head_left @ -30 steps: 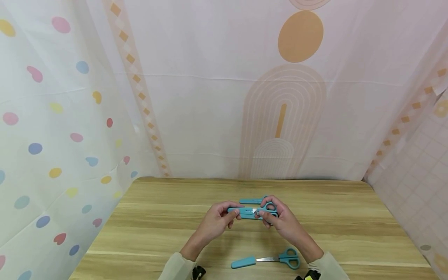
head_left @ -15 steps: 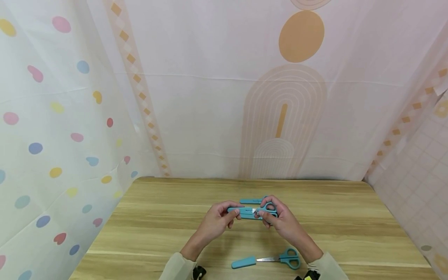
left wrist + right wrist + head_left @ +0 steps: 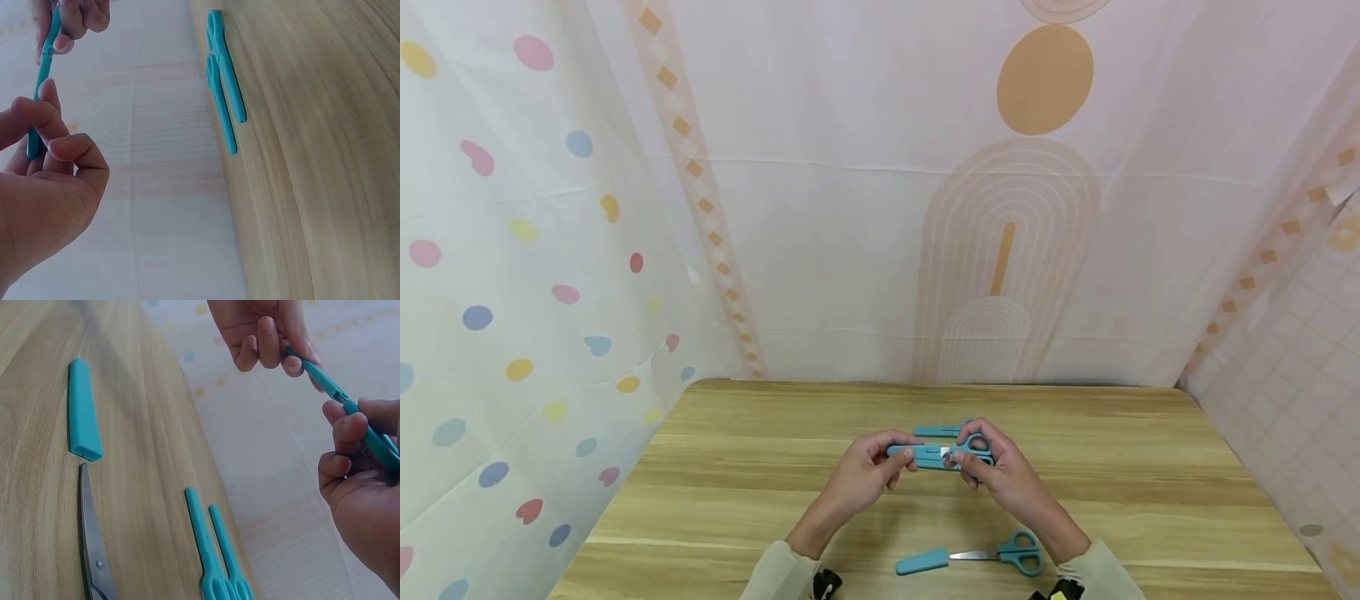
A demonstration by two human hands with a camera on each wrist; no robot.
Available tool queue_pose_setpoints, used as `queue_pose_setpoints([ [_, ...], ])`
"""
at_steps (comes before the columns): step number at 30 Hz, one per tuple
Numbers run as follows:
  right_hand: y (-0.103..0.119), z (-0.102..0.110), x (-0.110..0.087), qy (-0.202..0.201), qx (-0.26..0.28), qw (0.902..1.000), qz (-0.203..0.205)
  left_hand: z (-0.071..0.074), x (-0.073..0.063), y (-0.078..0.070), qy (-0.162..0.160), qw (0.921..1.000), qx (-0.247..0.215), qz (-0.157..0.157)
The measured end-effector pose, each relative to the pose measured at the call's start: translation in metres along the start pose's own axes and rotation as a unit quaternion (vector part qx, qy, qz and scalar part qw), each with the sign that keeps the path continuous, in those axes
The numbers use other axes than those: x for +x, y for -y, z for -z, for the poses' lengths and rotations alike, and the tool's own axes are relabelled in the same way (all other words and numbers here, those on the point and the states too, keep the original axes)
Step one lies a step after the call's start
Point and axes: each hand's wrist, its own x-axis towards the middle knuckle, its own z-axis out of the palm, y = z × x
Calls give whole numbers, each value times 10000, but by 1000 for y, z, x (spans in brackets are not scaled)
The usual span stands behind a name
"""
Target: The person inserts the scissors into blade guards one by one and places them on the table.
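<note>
My left hand [image 3: 867, 473] pinches the teal sheath [image 3: 917, 450] of a pair of scissors between thumb and fingers. The scissors' teal handles [image 3: 976, 443] are gripped by my right hand [image 3: 1011, 477]. A short strip of metal blade shows between sheath and handles, so most of the blade is inside the sheath. In the right wrist view the held sheath [image 3: 322, 378] and handles lie roughly in line, raised off the table. Below my hands, scissors with bare blades [image 3: 976, 555] lie on the table, their tip close to the mouth of a loose teal sheath [image 3: 922, 562].
Two sheathed teal scissors lie side by side farther back on the wooden table [image 3: 760, 467]: one pair [image 3: 230, 81] and a neighbouring pair [image 3: 222, 115]. From the head, the held scissors partly cover them. A patterned curtain [image 3: 835, 250] hangs behind the table.
</note>
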Motion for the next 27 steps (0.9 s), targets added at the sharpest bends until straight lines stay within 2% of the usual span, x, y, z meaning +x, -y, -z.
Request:
queue_pose_setpoints([
  [11,0,-3,-1,-51,3,10000,-51,1,0,1,44,9998,51,-173],
  [17,1,0,-1,159,-32,9999,36,2,-2,-2,137,9995,232,-143],
  [22,1,2,-2,293,-36,9996,29,3,-3,-2,382,9980,475,-138],
  [27,1,2,-2,233,9,9997,-50,3,-2,-2,361,9986,372,-90],
])
